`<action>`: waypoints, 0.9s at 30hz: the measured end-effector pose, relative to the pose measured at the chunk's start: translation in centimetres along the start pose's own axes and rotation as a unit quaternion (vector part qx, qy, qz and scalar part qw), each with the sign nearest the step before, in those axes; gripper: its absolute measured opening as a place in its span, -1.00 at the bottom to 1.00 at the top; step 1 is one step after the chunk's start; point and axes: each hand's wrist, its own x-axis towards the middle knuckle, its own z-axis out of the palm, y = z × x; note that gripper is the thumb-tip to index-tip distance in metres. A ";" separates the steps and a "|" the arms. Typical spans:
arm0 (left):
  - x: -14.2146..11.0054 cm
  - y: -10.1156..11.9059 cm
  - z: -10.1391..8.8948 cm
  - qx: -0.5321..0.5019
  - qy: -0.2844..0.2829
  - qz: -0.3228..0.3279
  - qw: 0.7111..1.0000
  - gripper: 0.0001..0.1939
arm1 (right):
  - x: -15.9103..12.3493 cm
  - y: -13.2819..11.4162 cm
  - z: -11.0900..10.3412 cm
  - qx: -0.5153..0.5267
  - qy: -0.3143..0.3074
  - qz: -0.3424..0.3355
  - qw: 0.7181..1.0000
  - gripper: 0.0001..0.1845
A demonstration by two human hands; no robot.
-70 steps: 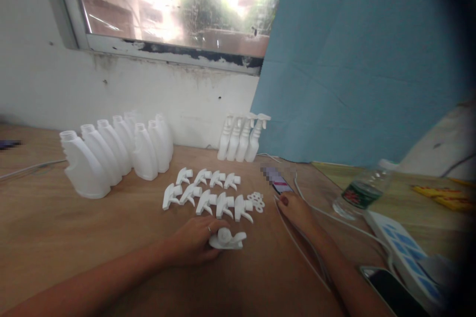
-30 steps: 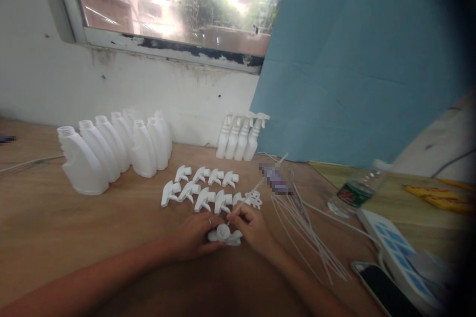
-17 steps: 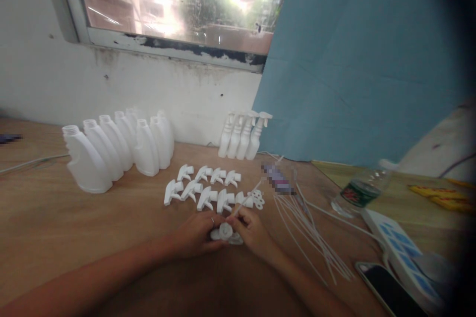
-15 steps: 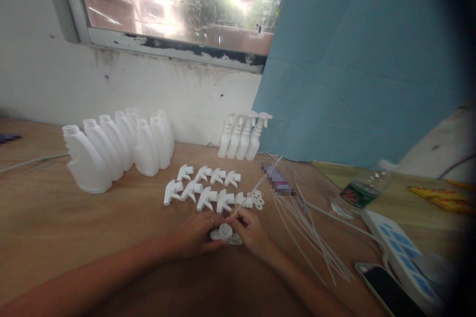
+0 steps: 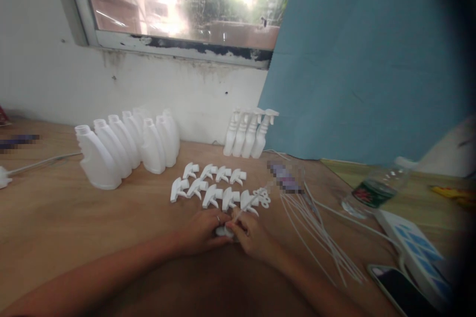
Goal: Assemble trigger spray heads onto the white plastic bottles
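My left hand (image 5: 203, 232) is closed on a white spray trigger head (image 5: 224, 231) that rests on the wooden table (image 5: 92, 218). My right hand (image 5: 253, 235) pinches a thin white dip tube (image 5: 252, 200) whose lower end meets the trigger head; the tube slants up and to the right. The two hands touch over the part and mostly hide it. Just beyond them lie two rows of loose white trigger heads (image 5: 213, 189) and a small cluster of white rings (image 5: 263, 199).
Open white bottles (image 5: 126, 148) stand at the back left, and capped spray bottles (image 5: 251, 133) against the wall. A bundle of dip tubes (image 5: 320, 233) fans out to the right, near a water bottle (image 5: 374, 190), a power strip (image 5: 412, 242) and a phone (image 5: 397, 292). A blue sheet (image 5: 364, 59) hangs behind.
My right hand left the tube bundle at the right and brought one dip tube to the trigger head held by my left hand. The hands have since closed in over it.
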 end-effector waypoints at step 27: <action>-4.5 -12.5 -13.6 0.276 0.561 -0.171 0.762 -0.24 | 0.5 4.9 -8.5 0.512 0.269 0.094 0.810 -0.70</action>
